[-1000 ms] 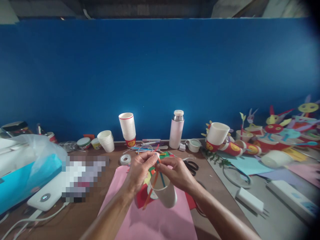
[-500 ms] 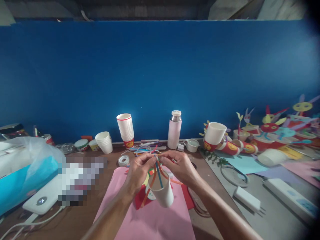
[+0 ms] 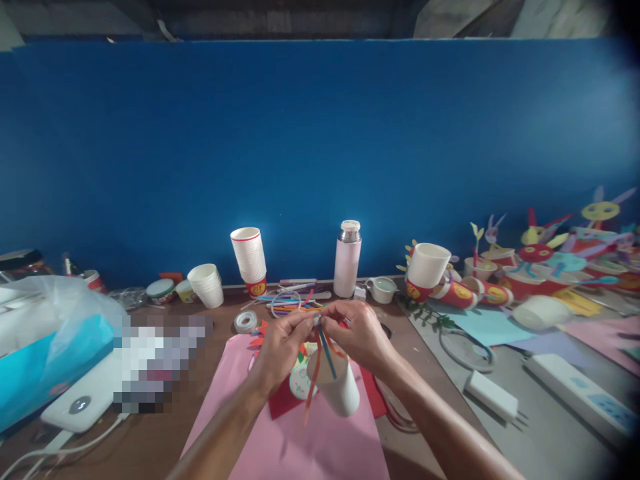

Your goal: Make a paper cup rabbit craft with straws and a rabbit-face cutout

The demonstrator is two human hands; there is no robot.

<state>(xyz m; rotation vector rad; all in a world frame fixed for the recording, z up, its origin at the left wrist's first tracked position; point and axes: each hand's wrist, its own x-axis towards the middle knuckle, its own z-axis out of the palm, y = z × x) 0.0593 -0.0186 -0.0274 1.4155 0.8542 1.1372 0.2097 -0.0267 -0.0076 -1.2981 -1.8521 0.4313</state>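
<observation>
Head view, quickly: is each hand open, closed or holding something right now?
Left hand: closed, pinching the coloured strips near their upper ends.
Right hand: closed, pinching at the same ends; its exact fingertip grip is hidden.

Soft glare brightens the blue panel [image 3: 300, 153]; the right side blurs, its corners black.

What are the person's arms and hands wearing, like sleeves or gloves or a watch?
No sleeves, gloves or watch show. The bare left hand and bare right hand have slim, uncovered fingers. The bare left forearm and bare right forearm show no bracelets or markings.
</observation>
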